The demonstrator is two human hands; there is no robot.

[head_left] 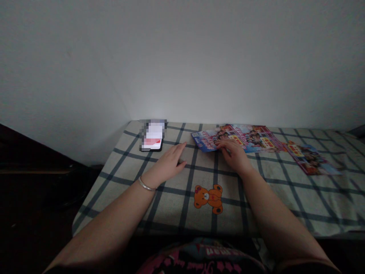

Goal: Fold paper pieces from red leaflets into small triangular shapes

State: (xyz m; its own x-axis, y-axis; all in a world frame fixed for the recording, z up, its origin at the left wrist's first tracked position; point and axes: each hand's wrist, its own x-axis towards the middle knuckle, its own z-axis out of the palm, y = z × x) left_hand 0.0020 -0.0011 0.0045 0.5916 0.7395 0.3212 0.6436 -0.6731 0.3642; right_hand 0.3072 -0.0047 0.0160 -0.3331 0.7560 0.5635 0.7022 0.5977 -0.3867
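Observation:
My right hand (234,155) is at the near edge of a colourful printed flyer (205,140), its fingers on top and its thumb close to the edge, closed on it. That flyer partly overlaps more flyers of the same print (254,134) along the wall side. Another flyer (310,158) lies apart at an angle on the right. My left hand (170,161), with a silver bangle (146,185) on the wrist, hovers or rests over the cloth with its fingers stretched out. Nothing is in it. Its fingertips point toward the flyer without touching it.
A lit phone (153,136), partly pixelated, lies at the back left of the table. Beneath everything is a checked tablecloth (176,205) with an orange bear picture (208,199). A pale wall (182,64) stands behind the table. Dark floor shows on the left.

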